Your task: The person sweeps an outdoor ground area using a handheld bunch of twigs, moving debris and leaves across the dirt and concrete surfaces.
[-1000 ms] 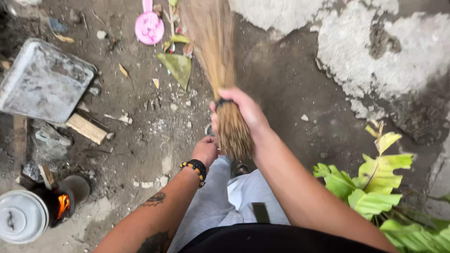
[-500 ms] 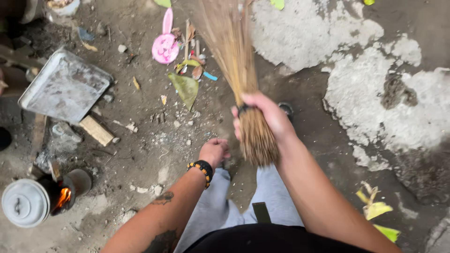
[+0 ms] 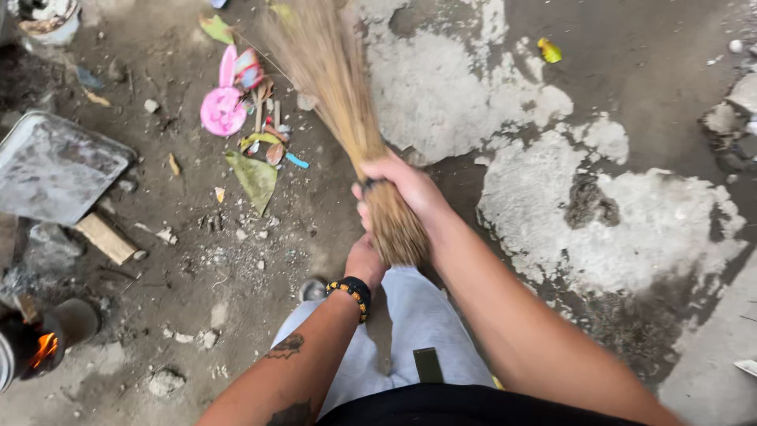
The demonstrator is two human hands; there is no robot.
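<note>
My right hand (image 3: 404, 189) is shut around a stick broom (image 3: 347, 118) just above its bound butt end. The brown bristles fan out up and to the left, and their tips lie beside a small heap of litter (image 3: 264, 138) with a pink plastic toy (image 3: 221, 110) and a green leaf (image 3: 254, 177). My left hand (image 3: 364, 260), with a beaded band on its wrist, is curled into a fist against the broom's butt end and shows nothing inside its fingers. Below the hands are my grey trousers.
A dented metal tray (image 3: 51, 170) lies at the left with a wood block (image 3: 106, 238) beside it. A small stove with a flame (image 3: 39, 347) stands at the lower left. The ground is dirt with white concrete patches (image 3: 441, 95), pebbles and a yellow leaf (image 3: 550, 51).
The broom swung left, its tips now beside the litter heap. My left fist moved in against the broom's butt end. The view shifted, and the green plant at the right is gone.
</note>
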